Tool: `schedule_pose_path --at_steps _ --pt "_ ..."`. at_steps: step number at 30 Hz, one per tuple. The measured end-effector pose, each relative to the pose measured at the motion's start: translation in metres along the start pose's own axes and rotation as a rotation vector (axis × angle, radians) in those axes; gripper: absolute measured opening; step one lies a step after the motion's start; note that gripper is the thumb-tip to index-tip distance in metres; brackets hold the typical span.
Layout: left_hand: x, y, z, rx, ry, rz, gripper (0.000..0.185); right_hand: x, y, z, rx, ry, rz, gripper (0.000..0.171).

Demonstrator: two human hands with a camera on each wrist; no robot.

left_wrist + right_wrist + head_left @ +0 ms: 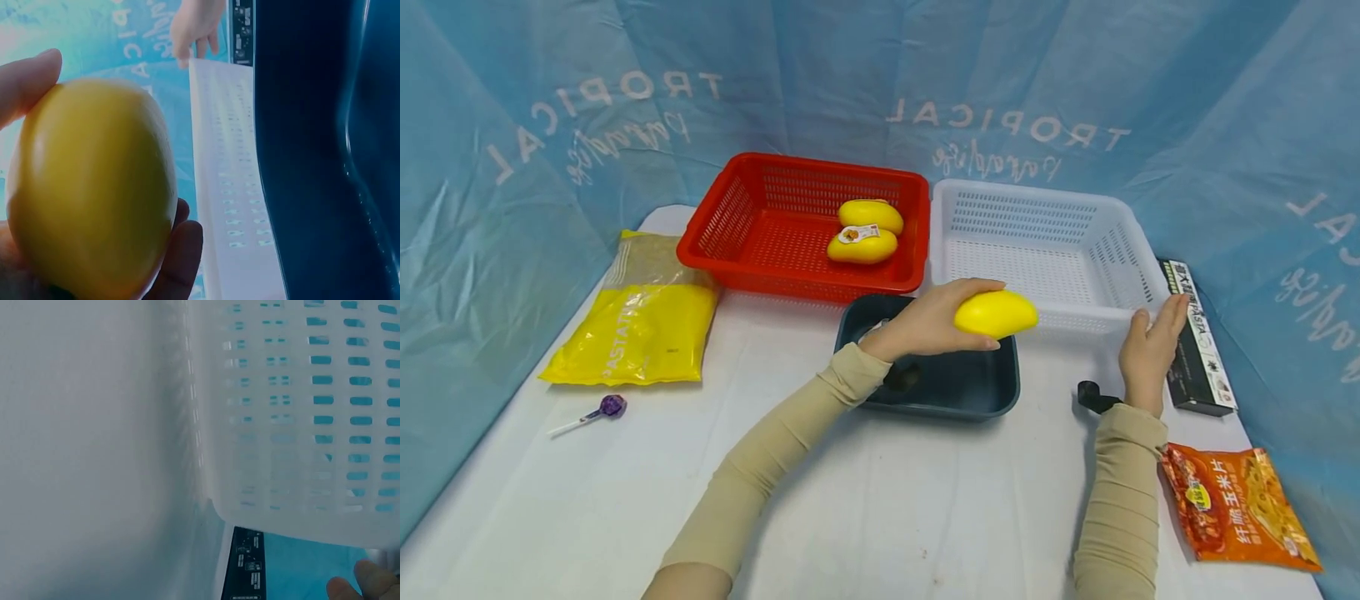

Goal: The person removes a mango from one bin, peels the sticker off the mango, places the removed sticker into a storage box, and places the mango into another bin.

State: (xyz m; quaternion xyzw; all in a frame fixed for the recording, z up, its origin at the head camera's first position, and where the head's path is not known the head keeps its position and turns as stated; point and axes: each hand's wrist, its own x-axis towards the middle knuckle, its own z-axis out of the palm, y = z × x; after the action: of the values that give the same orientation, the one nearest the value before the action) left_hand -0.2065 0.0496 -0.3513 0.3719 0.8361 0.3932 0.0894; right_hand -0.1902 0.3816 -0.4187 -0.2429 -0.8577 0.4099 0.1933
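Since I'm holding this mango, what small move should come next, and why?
I'd probably ease the mango forward over the white plastic basket: your left hand grips it, apparently close to that basket's near rim, and your right hand is at the basket's near right corner.

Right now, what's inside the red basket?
The red basket holds two yellow fruits, one behind the other, toward its right side; the front one has a white label. They cover the floor beneath them, so that part can't be seen.

We see a white-covered table with pale blue curtains hanging behind it and along its left and right sides, their white "TROPICAL Paradise" lettering reading mirrored.
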Motion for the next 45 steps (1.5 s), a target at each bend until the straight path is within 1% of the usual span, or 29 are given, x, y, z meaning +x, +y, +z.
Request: schedule_pose_path --at_steps 4,8,11,16,19,22,24,27,35,40,45 --pt "0.010 -0.002 -0.003 0.002 0.001 0.010 0.075 0.000 -0.001 -0.001 0.016 0.007 0.015 0.065" --pt "0.021 -0.005 -0.008 -0.009 0.022 0.026 0.074 0.001 -0.002 -0.001 0.027 0.008 0.035 0.065" --pt "0.030 -0.006 -0.012 -0.021 0.035 0.031 0.074 0.001 -0.003 -0.001 0.035 0.010 0.031 0.065" --pt "0.047 -0.009 -0.018 0.010 0.051 0.006 0.075 0.001 -0.004 -0.001 0.045 0.011 0.029 0.065" --pt "0.058 -0.011 -0.022 0.033 0.076 -0.024 0.075 0.001 -0.004 -0.001 0.046 0.010 0.030 0.065" --pt "0.065 -0.013 -0.025 0.027 0.099 -0.055 0.074 0.001 -0.004 0.000 0.046 0.009 0.034 0.064" --pt "0.068 -0.014 -0.027 0.019 0.110 -0.070 0.074 0.002 -0.003 0.000 0.045 0.004 0.037 0.064" --pt "0.069 -0.016 -0.029 0.007 0.120 -0.074 0.073 0.003 -0.004 0.001 0.042 0.001 0.039 0.063" --pt "0.076 -0.017 -0.028 0.018 0.110 -0.088 0.073 0.002 -0.003 0.000 0.039 0.015 0.033 0.063" --pt "0.080 -0.015 -0.025 0.047 0.098 -0.097 0.072 0.000 -0.001 0.001 0.041 0.017 0.022 0.063" --pt "0.084 -0.016 -0.022 0.097 0.081 -0.114 0.074 0.000 -0.001 0.002 0.047 0.008 0.029 0.063"
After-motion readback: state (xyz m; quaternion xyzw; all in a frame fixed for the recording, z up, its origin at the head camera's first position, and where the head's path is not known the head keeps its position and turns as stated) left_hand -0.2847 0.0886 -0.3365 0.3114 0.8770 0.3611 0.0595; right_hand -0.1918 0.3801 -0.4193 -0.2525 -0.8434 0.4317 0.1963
